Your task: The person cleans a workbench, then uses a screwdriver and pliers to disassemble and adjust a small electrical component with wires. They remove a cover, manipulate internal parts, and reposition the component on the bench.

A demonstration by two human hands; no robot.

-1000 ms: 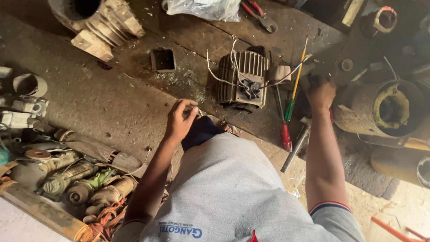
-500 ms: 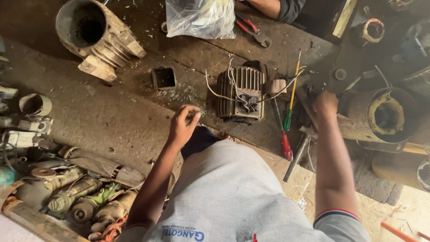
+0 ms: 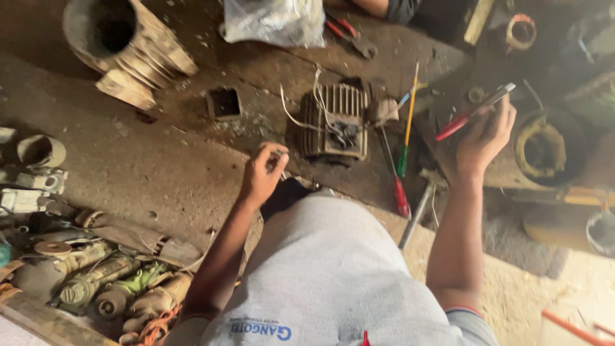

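Right hand [image 3: 483,136] grip clamps the red-handled tool [image 3: 473,113]; left hand [image 3: 262,173] curled, contents unclear.

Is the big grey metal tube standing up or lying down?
Lying down. The big grey ribbed metal tube rests on its side, its dark round opening facing sideways.

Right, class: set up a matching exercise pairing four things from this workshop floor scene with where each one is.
Things:
1. red-handled tool
2. small finned grey motor
3. clear plastic bag
4. large ribbed metal housing

Places:
A. top left corner
B. in the right hand
C. top centre, beside red-handled pliers
D. just beyond the left hand

Pairs: 1-B, 2-D, 3-C, 4-A
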